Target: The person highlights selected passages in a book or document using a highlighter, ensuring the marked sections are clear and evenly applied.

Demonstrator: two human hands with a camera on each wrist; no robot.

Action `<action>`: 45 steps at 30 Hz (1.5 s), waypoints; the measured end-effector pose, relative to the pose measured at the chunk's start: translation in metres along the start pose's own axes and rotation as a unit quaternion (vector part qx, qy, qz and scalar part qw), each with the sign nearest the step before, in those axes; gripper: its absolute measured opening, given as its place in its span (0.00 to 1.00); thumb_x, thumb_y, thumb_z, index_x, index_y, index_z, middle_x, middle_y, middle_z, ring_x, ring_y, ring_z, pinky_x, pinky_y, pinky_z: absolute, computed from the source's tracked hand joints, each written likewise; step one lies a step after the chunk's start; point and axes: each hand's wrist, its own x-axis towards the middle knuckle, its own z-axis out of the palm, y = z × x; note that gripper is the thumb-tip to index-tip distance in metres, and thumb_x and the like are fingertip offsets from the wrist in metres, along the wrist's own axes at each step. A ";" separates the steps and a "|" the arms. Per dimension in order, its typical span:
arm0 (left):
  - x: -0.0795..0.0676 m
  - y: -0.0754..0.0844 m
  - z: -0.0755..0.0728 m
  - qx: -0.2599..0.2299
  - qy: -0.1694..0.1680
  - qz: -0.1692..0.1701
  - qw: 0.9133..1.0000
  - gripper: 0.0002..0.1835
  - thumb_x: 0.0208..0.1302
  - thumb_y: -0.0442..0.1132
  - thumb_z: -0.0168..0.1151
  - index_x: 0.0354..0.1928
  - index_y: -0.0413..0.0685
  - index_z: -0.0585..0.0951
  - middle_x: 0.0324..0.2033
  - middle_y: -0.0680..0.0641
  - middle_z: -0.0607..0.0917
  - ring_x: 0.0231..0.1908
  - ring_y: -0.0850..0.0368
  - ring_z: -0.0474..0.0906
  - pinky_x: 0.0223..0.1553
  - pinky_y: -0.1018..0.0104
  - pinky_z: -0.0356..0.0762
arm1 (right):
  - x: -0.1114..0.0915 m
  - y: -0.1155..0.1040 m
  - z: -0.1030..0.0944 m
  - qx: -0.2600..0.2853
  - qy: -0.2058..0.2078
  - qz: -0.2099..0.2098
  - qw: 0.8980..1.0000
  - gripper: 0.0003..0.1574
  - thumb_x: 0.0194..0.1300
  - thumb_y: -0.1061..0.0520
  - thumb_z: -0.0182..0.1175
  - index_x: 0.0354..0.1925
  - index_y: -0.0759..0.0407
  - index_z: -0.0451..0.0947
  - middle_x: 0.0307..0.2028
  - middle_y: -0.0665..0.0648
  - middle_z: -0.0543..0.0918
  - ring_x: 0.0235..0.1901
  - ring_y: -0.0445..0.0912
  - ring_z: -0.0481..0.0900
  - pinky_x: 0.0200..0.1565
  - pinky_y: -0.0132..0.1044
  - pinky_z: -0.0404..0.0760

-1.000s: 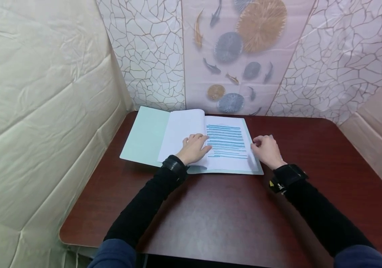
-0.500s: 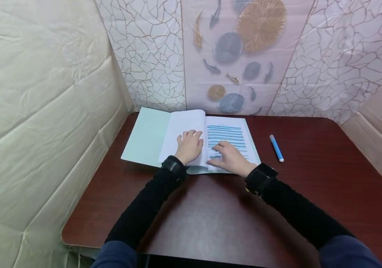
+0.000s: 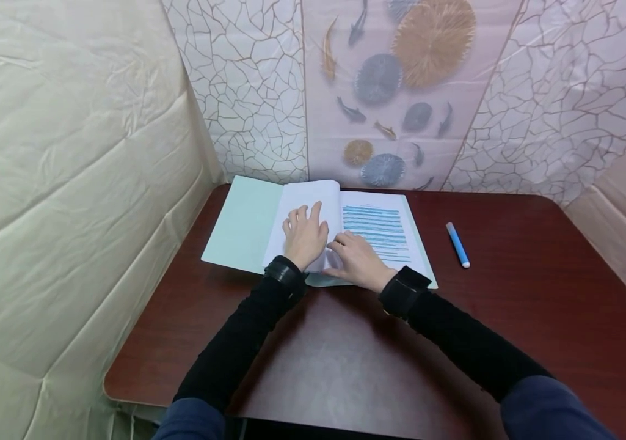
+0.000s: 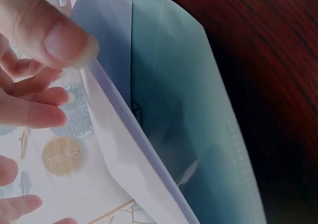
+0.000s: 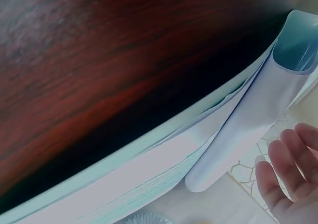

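Observation:
A pale green folder (image 3: 242, 226) lies spread on the table, with a blank white page (image 3: 307, 194) turned to the left. The page on the right (image 3: 372, 227) carries rows of blue-marked lines. My left hand (image 3: 305, 239) is over the blank page, its fingers spread. Close to the folder's middle, my right hand (image 3: 361, 263) reaches over the lower pages with fingers extended and thumb apart. In the left wrist view, the thumb (image 4: 62, 40) appears beside the sheet's edge; whether it touches cannot be told. A capped blue marker (image 3: 458, 245) lies right of the folder, away from both hands.
The brown wooden table (image 3: 532, 269) has rounded corners. A patterned sheet (image 3: 258, 91) hangs behind it, and a cream quilted cover (image 3: 71, 214) rises along the left side.
My right hand has moved left from the folder's right edge to near its middle, and the marker now shows on the table. My left hand has shifted slightly up the blank page.

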 end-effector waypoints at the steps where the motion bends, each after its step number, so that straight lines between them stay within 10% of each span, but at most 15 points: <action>1: 0.000 0.000 0.000 -0.001 0.001 -0.001 1.000 0.26 0.74 0.46 0.43 0.72 0.53 0.61 0.68 0.38 0.65 0.68 0.41 0.55 0.68 0.42 0.52 | 0.000 0.000 0.000 -0.003 0.002 -0.001 1.000 0.33 0.50 0.39 0.73 0.46 0.61 0.83 0.36 0.56 0.81 0.36 0.49 0.75 0.38 0.41 0.75; 17: 0.000 0.000 -0.002 -0.002 0.023 0.000 1.000 0.24 0.74 0.46 0.43 0.69 0.51 0.64 0.66 0.38 0.66 0.67 0.41 0.54 0.67 0.42 0.50 | 0.007 0.000 0.003 -0.001 0.018 0.000 1.000 0.27 0.54 0.48 0.71 0.47 0.64 0.80 0.37 0.58 0.81 0.38 0.50 0.75 0.41 0.41 0.76; 34: 0.001 0.000 -0.006 -0.025 0.140 0.015 0.990 0.24 0.76 0.50 0.35 0.64 0.48 0.71 0.64 0.38 0.69 0.66 0.41 0.56 0.66 0.41 0.48 | 0.000 0.003 -0.002 0.019 0.062 0.044 0.997 0.29 0.63 0.46 0.63 0.58 0.59 0.76 0.56 0.64 0.77 0.56 0.55 0.75 0.53 0.48 0.79; 45: 0.000 -0.004 -0.010 -0.035 0.127 -0.020 0.991 0.26 0.77 0.53 0.31 0.65 0.49 0.70 0.63 0.37 0.69 0.65 0.41 0.56 0.65 0.39 0.47 | -0.023 0.012 -0.011 0.029 0.098 0.049 0.994 0.26 0.65 0.51 0.61 0.57 0.62 0.77 0.57 0.67 0.79 0.52 0.58 0.79 0.45 0.50 0.83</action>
